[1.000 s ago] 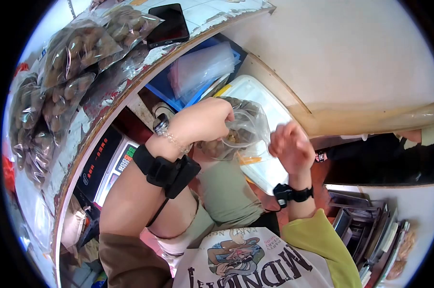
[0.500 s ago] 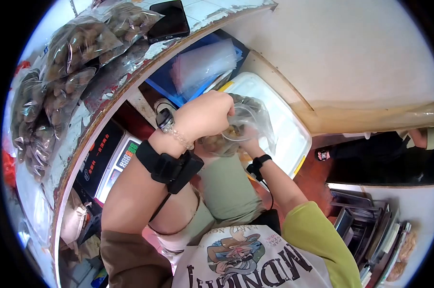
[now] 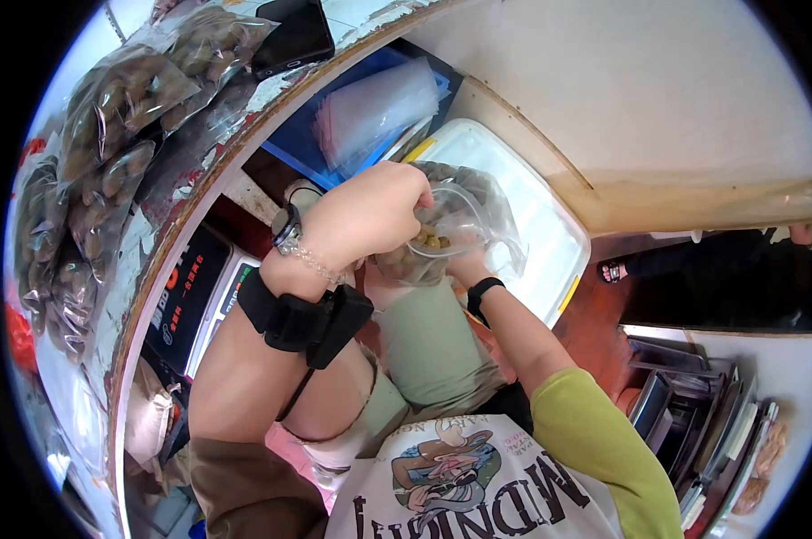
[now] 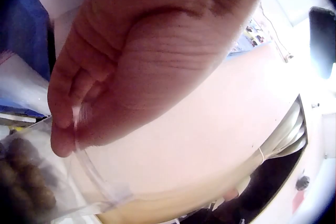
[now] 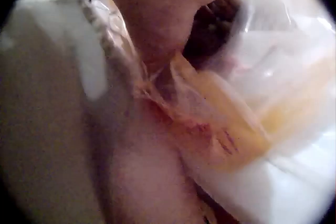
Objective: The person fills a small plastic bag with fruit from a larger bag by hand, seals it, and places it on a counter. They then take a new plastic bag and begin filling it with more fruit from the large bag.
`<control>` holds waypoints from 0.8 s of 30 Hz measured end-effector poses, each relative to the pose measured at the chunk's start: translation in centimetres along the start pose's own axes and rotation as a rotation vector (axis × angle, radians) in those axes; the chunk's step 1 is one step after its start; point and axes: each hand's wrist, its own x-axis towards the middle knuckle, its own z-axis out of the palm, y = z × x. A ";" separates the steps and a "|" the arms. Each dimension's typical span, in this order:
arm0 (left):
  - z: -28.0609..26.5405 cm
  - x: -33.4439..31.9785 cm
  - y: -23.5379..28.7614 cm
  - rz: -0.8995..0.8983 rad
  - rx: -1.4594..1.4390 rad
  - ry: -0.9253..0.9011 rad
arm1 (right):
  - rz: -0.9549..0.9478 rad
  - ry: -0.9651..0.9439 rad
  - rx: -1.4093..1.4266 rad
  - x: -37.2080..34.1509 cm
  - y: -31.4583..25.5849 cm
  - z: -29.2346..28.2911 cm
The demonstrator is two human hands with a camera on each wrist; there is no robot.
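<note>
My left hand pinches a round clear plastic rim at the mouth of a clear plastic bag between thumb and fingers. Small brown rounded pieces lie inside the bag, over my thigh. My right hand is at the near right side of the bag's mouth, its fingers hidden behind plastic. Close up in the right wrist view, the hand overlaps crinkled clear plastic and an orange-yellow piece; I cannot tell what its fingers hold.
A white container with yellow clips stands under the bag. Behind it is a blue bin with flat clear bags. Filled bags and a phone lie on the worn counter; a scale sits below.
My right hand, raised apart from the bag on the right a second ago, has moved left to the bag's mouth. The left hand keeps its hold on the rim.
</note>
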 end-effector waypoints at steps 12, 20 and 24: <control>0.5 0.2 -1.2 0.038 -0.045 0.068 | 0.029 0.199 0.421 -0.7 -0.8 -0.9; 0.9 0.9 -1.5 0.105 -0.004 0.088 | -0.085 0.202 -0.262 -0.6 -0.2 0.7; 0.7 0.9 -1.2 0.060 -0.004 0.081 | -0.141 0.296 -0.042 -0.4 0.3 0.6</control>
